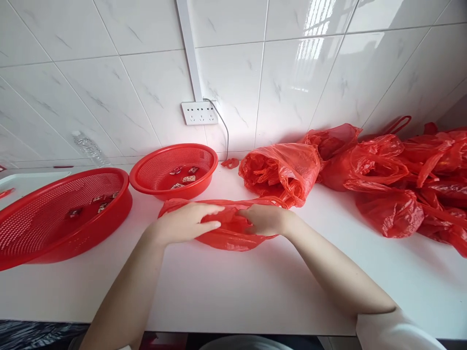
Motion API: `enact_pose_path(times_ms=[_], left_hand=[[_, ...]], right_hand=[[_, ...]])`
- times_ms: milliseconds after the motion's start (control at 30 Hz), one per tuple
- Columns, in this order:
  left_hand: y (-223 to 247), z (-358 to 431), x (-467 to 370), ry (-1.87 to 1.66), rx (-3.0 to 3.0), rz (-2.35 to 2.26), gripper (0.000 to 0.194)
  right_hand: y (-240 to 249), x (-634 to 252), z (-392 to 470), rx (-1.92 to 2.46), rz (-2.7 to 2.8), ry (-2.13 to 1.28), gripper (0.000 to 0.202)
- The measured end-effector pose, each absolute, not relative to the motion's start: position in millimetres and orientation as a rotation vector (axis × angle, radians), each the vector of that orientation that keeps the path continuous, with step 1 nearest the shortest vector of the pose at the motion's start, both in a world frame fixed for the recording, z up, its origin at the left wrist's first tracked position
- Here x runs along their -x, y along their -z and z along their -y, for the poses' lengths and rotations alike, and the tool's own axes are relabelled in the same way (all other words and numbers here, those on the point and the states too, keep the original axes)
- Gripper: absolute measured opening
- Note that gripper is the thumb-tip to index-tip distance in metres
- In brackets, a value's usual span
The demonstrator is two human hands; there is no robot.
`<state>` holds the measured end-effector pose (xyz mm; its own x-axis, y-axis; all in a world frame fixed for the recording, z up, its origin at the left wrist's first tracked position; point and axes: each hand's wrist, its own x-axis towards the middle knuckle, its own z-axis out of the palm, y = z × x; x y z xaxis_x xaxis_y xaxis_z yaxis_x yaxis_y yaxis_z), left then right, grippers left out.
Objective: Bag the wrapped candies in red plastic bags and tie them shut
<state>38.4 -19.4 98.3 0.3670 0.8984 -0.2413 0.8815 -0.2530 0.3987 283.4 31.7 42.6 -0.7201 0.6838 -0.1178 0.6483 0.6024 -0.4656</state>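
A red plastic bag (229, 240) lies spread on the white table in front of me, its mouth facing up. My left hand (186, 222) rests over the bag's left side, fingers apart and reaching into the mouth, with nothing held. At the right side of the mouth is my right hand (265, 219), its fingers pointing inward and spread, the tips partly within the bag. Behind the bag stands a round red basket (156, 189) with several small wrapped packets (188, 179) in it.
A larger red basket (91, 233) with small packets stands at the left. A bundle of red bags (288, 167) sits behind my right hand, and several filled red bags (390, 214) are heaped at the right. A socket panel (199, 113) is on the tiled wall.
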Motion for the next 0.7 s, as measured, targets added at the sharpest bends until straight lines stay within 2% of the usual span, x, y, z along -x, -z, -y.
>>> enact_pose_path(times_ms=[100, 167, 233, 300, 467, 533, 633, 700], left_hand=[[-105, 1, -37, -0.316, -2.332, -1.688, 0.049], [-93, -23, -31, -0.393, -2.441, -1.946, 0.052], [-76, -47, -24, -0.297, -2.383, -2.268, 0.055], [-60, -62, -19, -0.141, -2.251, -2.451, 0.05], [-41, -55, -23, -0.084, -2.214, -2.509, 0.035], [-35, -41, -29, -0.096, -2.248, -2.499, 0.039], [-22, -20, -37, -0.292, -2.416, -2.424, 0.051], [-13, -10, -40, -0.474, -2.595, -2.305, 0.056]], right_hand=[[-59, -280, -24, 1.09, 2.73, -0.573, 0.023], [-65, -278, -23, 0.93, 2.61, -0.644, 0.024], [-66, -278, -25, 0.814, 2.485, -0.773, 0.023], [-64, -279, -29, 0.805, 2.371, -0.862, 0.023], [-53, -281, -49, 0.953, 2.068, -1.075, 0.032], [-49, -279, -57, 1.049, 1.871, -1.26, 0.045], [-45, -275, -63, 1.151, 1.556, -1.553, 0.079], [-44, -273, -64, 1.129, 1.41, -1.676, 0.088]])
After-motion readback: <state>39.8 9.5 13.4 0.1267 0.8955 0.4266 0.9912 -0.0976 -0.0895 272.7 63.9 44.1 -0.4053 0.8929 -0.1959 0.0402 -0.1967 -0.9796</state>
